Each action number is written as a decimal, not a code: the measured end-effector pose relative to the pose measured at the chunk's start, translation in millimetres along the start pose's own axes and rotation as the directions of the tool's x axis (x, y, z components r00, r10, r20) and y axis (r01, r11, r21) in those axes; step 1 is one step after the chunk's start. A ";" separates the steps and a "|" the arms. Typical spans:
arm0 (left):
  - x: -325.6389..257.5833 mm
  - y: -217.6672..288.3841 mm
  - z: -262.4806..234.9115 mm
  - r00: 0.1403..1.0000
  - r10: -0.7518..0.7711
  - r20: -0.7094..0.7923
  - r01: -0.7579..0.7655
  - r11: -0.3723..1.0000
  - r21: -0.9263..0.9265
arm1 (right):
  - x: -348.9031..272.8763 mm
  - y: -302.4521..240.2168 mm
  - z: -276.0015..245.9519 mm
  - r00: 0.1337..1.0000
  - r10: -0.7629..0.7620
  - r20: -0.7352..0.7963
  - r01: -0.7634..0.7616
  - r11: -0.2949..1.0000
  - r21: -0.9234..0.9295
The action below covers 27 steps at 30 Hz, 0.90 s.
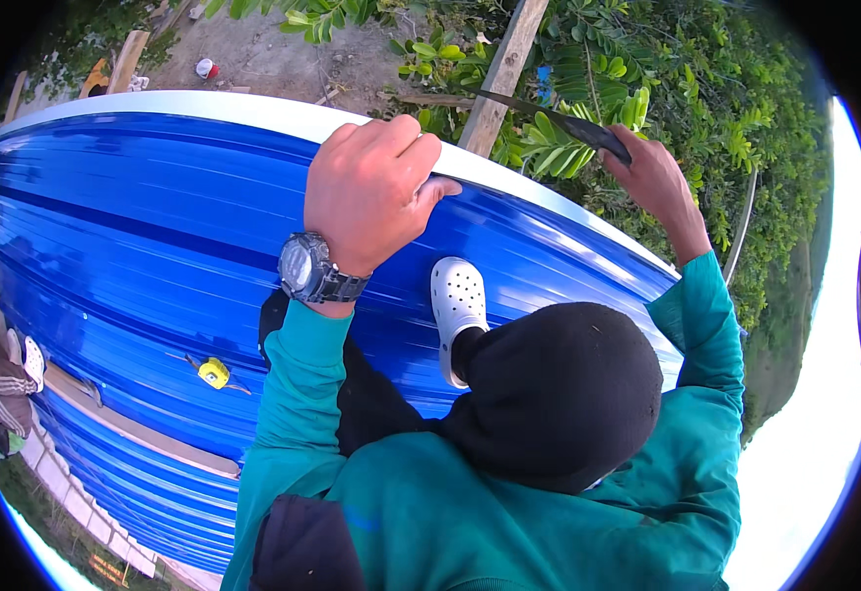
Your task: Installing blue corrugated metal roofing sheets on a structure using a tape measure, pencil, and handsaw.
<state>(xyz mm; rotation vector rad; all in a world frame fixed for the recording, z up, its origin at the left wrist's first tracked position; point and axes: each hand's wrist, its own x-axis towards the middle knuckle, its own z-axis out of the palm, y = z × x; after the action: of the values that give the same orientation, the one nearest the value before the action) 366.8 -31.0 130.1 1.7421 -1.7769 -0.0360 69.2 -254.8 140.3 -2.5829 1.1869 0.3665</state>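
Observation:
At the roof's far edge, my left hand is closed in a fist with the thumb out, over the white edge trim. Whatever its curled fingers hold is hidden. Farther right, beyond the trim, my right hand grips the dark handle of a long thin blade that looks like a knife. Its blade points left, across a wooden post. Beneath me lies blue ribbed metal roofing. My white clog rests on it, beside my bent, black-clad knee.
A yellow tape measure lies on the roofing at left. Nearer, a wooden board runs along the sheets. Another person's dark trousers and white clog show at far left. Leafy branches crowd beyond the edge, with bare ground below.

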 end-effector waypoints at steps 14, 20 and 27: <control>2.2 -13.9 20.9 0.999 0.019 -0.041 -0.022 0.996 -0.083 | 7.6 -50.4 -5.7 1.000 -0.024 0.003 0.024 0.996 -0.090; 6.9 -8.4 12.3 1.000 0.008 0.010 -0.007 0.995 -0.095 | -3.2 -29.8 1.5 1.000 0.010 0.005 -0.009 0.996 -0.086; 17.1 -11.4 10.0 0.996 -0.006 0.090 0.010 0.999 -0.035 | -5.4 0.0 12.3 1.000 -0.013 0.029 0.012 1.000 0.019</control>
<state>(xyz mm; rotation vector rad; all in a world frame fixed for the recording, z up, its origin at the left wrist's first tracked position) 373.8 -52.0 124.1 1.7471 -1.8221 -0.1507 64.5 -246.8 130.7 -2.5590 1.1584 0.3866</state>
